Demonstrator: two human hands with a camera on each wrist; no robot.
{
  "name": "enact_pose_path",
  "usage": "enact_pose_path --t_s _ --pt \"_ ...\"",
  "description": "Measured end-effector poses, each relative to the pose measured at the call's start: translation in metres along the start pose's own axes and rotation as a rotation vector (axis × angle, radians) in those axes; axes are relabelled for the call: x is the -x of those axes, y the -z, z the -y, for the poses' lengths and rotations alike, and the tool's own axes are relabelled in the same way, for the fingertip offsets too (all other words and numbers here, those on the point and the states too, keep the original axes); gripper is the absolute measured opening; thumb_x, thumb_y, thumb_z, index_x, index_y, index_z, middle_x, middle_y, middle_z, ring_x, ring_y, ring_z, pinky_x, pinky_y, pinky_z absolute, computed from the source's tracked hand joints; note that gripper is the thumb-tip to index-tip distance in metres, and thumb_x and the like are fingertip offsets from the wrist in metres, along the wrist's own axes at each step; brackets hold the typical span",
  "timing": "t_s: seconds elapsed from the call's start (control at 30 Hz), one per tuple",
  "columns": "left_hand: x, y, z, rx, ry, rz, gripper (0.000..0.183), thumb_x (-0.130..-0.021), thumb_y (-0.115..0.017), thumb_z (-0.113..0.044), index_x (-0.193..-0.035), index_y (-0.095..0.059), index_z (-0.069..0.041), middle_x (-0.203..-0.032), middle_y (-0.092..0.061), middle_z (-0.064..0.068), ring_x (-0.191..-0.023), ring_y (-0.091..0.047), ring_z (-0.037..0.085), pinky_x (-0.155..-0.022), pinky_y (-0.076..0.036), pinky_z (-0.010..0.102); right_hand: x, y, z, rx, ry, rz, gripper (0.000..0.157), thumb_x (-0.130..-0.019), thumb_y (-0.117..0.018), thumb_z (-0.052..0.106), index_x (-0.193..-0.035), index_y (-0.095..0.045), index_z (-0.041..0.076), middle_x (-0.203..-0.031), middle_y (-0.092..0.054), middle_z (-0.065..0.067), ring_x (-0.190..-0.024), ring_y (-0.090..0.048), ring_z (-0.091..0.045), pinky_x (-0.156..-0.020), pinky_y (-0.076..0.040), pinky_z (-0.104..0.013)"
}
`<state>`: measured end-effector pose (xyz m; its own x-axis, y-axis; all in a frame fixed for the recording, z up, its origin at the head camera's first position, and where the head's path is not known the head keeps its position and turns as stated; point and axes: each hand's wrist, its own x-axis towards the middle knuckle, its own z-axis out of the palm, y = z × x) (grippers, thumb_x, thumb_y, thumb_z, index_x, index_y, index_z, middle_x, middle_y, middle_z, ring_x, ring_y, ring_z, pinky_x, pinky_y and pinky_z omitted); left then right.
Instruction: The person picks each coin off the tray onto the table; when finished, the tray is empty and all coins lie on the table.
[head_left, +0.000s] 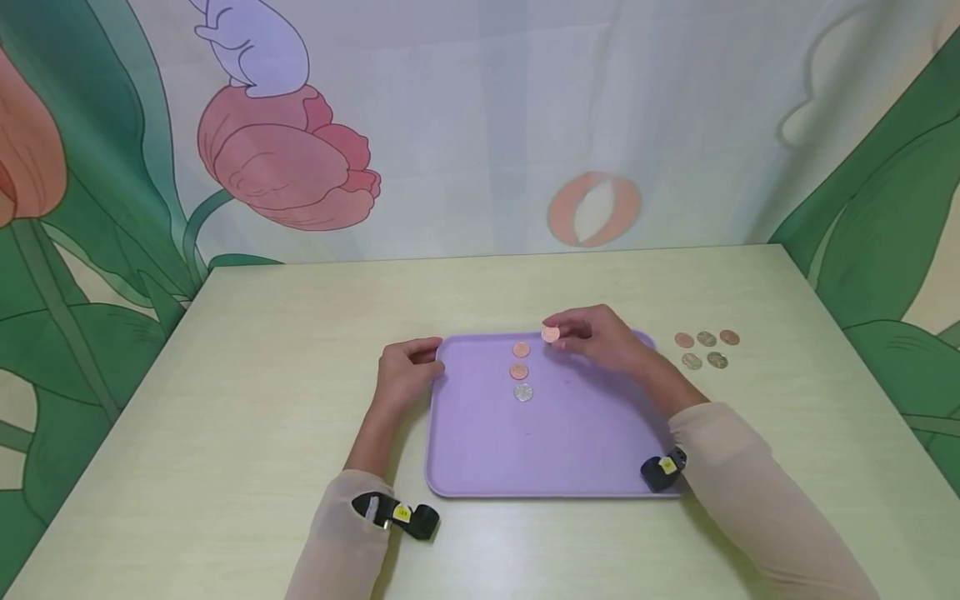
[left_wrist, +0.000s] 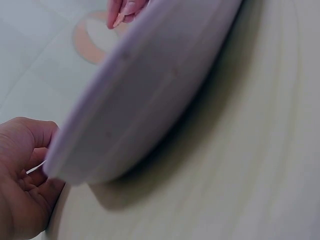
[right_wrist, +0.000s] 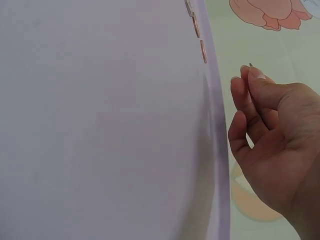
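A copper coin point(head_left: 551, 334) is pinched between the thumb and fingers of my right hand point(head_left: 600, 337), held above the far part of a purple tray point(head_left: 480, 467). In the right wrist view only the edge of that coin shows past the fingertips of the right hand point(right_wrist: 280, 120). Two copper coins point(head_left: 519, 372) and a silver coin point(head_left: 523, 392) lie on the tray in a column, left of the held coin. At the tray's far left corner, my left hand point(head_left: 405, 371) grips the rim with thumb and fingers; the left wrist view shows the left hand point(left_wrist: 25, 175) at the tray's edge.
Several copper and silver coins point(head_left: 707, 339) lie in two rows on the pale table point(head_left: 262, 375), right of the tray. A patterned curtain point(head_left: 465, 167) hangs behind the table. Each wrist carries a small black camera point(head_left: 423, 522).
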<state>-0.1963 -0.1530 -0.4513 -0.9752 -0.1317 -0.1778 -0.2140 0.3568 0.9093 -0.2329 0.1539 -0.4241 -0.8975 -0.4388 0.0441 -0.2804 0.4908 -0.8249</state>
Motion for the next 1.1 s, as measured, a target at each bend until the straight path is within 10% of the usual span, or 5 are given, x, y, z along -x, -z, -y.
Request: enact_pose_path --t_s 0.77,1.1 --pt "0.001 0.0 -0.001 0.004 -0.006 0.004 0.043 -0.084 -0.066 0.001 -0.127 -0.07 -0.003 -0.122 -0.072 0.021 -0.115 -0.069 0.03 -0.089 -0.057 0.024 0.022 0.042 -0.008 -0.013 -0.031 -0.153 0.032 -0.091 -0.071 0.002 -0.122 -0.068 -0.004 -0.102 -0.072 -0.021 -0.084 -0.061 0.003 -0.078 -0.051 -0.014" --pt "0.0 0.0 0.0 0.002 -0.002 0.001 0.043 -0.083 -0.067 0.001 -0.127 -0.07 -0.003 -0.122 -0.072 0.021 -0.115 -0.069 0.03 -0.089 -0.057 0.024 0.042 0.068 -0.021 0.021 -0.07 -0.222 0.036 -0.092 -0.073 0.009 -0.125 -0.067 -0.001 -0.091 -0.065 0.01 -0.083 -0.059 0.003 -0.076 -0.051 -0.011"
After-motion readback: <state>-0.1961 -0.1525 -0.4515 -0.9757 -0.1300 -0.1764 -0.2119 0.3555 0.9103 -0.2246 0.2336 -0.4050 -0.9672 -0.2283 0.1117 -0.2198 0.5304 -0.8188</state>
